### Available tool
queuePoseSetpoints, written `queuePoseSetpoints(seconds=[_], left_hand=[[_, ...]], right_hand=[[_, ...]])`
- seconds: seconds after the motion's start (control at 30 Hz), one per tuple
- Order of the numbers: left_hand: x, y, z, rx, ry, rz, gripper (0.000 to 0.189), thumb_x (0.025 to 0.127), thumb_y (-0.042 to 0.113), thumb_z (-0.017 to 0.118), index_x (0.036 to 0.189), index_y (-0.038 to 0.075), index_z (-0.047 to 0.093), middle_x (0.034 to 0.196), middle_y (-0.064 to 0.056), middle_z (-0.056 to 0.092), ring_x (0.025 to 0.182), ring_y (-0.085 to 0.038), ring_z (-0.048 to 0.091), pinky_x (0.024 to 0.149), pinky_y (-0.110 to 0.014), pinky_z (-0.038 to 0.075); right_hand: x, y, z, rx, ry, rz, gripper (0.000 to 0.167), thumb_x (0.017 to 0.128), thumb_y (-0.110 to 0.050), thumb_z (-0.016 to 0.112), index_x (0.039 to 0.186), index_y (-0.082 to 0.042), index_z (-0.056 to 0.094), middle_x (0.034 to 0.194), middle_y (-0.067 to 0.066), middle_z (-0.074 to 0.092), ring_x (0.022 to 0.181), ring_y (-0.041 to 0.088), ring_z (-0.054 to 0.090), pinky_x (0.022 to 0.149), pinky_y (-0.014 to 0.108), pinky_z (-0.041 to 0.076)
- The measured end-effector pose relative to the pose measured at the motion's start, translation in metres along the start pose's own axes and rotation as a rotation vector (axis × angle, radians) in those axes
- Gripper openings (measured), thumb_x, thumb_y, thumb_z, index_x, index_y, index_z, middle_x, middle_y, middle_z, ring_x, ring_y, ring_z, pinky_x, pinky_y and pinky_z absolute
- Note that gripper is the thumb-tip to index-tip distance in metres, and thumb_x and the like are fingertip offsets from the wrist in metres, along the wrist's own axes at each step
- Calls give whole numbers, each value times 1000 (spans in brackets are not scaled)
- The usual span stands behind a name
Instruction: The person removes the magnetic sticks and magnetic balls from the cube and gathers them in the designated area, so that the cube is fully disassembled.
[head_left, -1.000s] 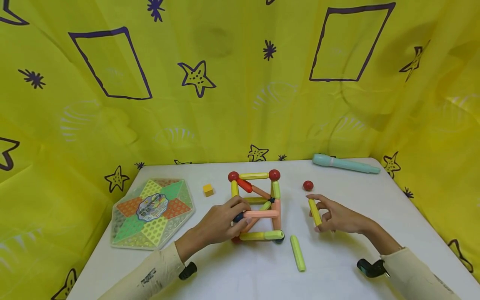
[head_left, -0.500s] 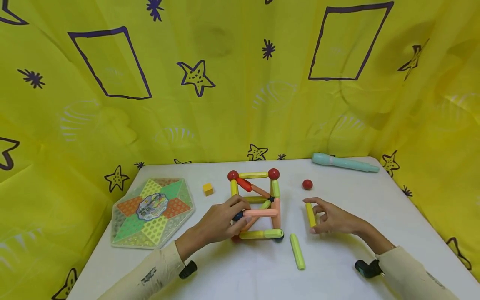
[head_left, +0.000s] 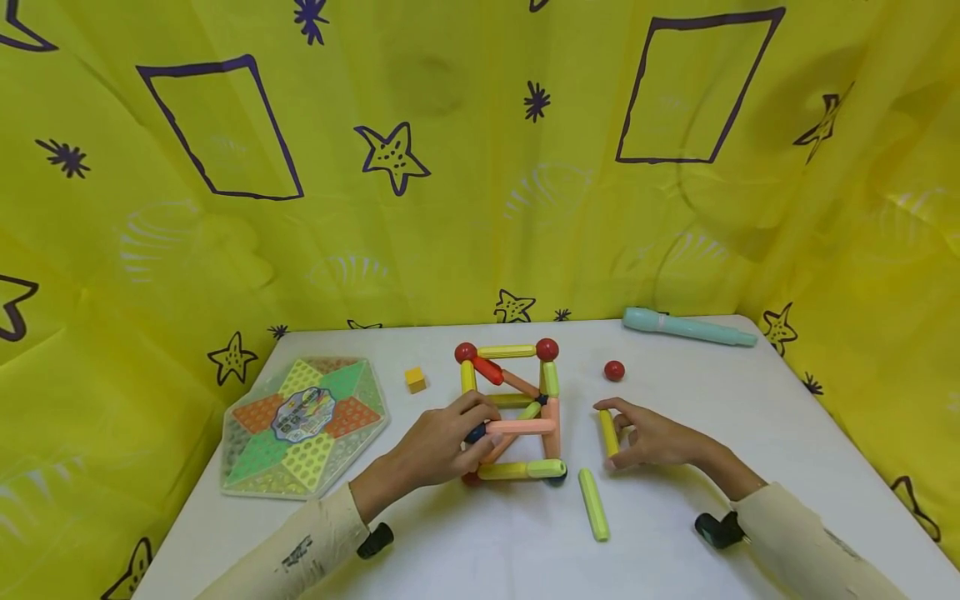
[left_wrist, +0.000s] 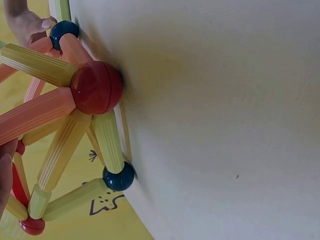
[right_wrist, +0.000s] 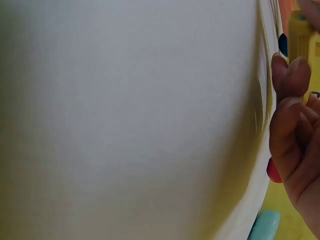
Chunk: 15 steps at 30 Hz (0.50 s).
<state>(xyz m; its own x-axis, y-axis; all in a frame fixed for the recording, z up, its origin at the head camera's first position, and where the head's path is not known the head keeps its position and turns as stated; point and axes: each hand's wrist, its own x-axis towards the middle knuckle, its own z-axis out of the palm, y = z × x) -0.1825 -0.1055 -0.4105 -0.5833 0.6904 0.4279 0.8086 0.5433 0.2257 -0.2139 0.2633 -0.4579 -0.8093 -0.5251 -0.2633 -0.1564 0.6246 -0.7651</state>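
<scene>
A frame of magnetic sticks [head_left: 521, 427] and balls stands on the white table, with red balls [left_wrist: 96, 87] and dark blue balls [left_wrist: 118, 176] at its corners. My left hand [head_left: 442, 442] holds its near upper left corner, fingers around a dark blue ball [head_left: 475, 433] and the end of a pink stick. To the right of the frame, my right hand [head_left: 656, 437] pinches a yellow magnetic stick [head_left: 609, 435] between thumb and index finger, apart from the frame. The right wrist view shows this yellow stick [right_wrist: 299, 40] at its upper right edge.
One light green stick [head_left: 593, 504] lies in front of the right hand, and a loose red ball [head_left: 614, 371] behind it. A hexagonal board-game box [head_left: 247, 479] and an orange cube [head_left: 416, 380] are on the left. A teal tube-shaped object [head_left: 690, 328] lies at the back right.
My right hand has moved left with the yellow stick, closer to the frame. My left hand keeps its grip on the corner, and the frame has stayed in place.
</scene>
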Motion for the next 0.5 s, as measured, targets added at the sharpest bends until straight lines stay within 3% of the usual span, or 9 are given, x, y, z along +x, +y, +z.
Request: queuePoseSetpoints(seconds=[0.23, 0.5], left_hand=[[1, -1, 1, 5, 0, 1, 21, 99, 29, 61, 114, 15, 66, 113, 0, 61, 68, -4, 50, 58, -9, 41], [0, -1, 1, -3, -2, 2, 21, 100, 29, 60, 114, 15, 66, 112, 0, 61, 69, -4, 51, 59, -9, 42]], right_hand=[[10, -8, -1, -106, -30, -1, 87, 79, -29, 86, 147, -9, 36, 87, 3, 57, 75, 17, 49, 62, 27, 39], [22, -15, -1, -152, -77, 68, 87, 78, -29, 87, 146, -12, 36, 83, 2, 56, 77, 18, 51, 64, 29, 40]])
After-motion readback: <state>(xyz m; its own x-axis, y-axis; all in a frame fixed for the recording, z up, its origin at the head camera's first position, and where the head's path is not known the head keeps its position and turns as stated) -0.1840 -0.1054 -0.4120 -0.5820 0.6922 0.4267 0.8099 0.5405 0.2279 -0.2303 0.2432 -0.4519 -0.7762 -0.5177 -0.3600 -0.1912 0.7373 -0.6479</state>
